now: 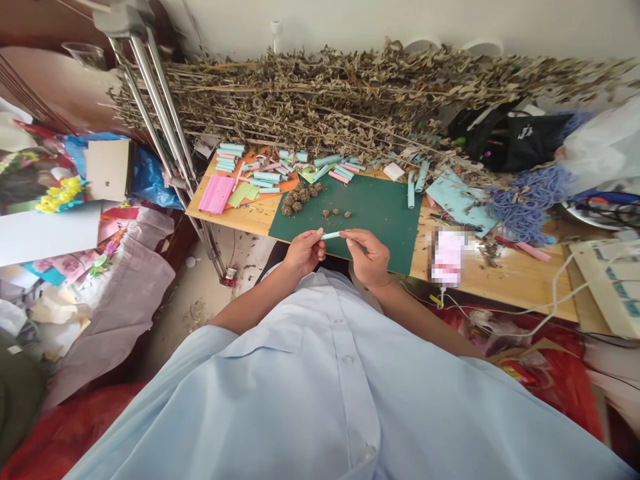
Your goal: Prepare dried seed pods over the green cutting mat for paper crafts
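A thin light-blue paper roll (331, 235) is stretched between my two hands above the front edge of a green mat (385, 227). My left hand (306, 251) pinches its left end. The fingertips of my right hand (369, 256) close on the right end. Just beyond my hands, a few small brown clumps (336, 213) lie on the mat. A larger pile of brown balls of crumbled dried plant (299, 198) sits at its left. Several blue and pink paper rolls (267, 177) are heaped behind that, and a pink paper stack (217, 194) lies at the left.
Dried leafy stalks (310, 100) cover the table's back. A metal tripod (165, 120) stands at the left table edge. On the right are a blurred phone (447, 259) on a cable, blue paper (463, 200), tangled blue cord (530, 200) and a white power strip (607, 283).
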`<state>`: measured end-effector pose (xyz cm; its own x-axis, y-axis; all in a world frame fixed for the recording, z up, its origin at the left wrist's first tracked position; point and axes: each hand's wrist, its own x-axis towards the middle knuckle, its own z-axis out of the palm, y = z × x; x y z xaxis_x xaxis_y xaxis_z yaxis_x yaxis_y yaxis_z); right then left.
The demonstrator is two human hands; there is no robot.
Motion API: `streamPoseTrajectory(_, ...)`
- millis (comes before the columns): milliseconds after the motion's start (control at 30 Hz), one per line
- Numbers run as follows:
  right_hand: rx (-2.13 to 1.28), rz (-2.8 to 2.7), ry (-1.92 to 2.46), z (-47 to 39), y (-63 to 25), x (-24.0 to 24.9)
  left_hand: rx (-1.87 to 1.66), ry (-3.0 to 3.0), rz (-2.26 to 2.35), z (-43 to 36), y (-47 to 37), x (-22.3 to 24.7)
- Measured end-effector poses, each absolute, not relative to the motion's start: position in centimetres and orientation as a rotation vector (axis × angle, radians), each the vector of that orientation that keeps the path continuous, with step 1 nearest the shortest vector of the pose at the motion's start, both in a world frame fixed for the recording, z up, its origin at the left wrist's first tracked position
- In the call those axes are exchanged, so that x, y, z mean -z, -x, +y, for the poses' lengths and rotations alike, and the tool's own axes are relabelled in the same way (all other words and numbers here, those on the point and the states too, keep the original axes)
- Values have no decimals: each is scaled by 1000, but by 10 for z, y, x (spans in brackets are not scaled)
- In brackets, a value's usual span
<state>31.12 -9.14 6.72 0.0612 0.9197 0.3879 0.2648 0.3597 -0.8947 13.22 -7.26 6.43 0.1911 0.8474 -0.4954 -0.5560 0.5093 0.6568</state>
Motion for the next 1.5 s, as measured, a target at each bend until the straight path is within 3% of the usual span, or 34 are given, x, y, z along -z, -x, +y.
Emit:
streamPoseTrajectory(200, -800, -1316, 1191, -89, -317, -67, -1015, -378, 949, -73, -135, -68)
streamPoseTrajectory(600, -362, -1825, 1069, -86, -328, -61, -1029, -385, 978, -75, -137, -71)
streamPoseTrajectory(1100, -1166, -1141, 1213, -88, -322, -56, -1082, -673, 1099, -72, -140, -70)
streamPoseTrajectory(1500, -1273, -950, 1315, -88, -331, -60, -1024, -652, 954, -67, -131, -77)
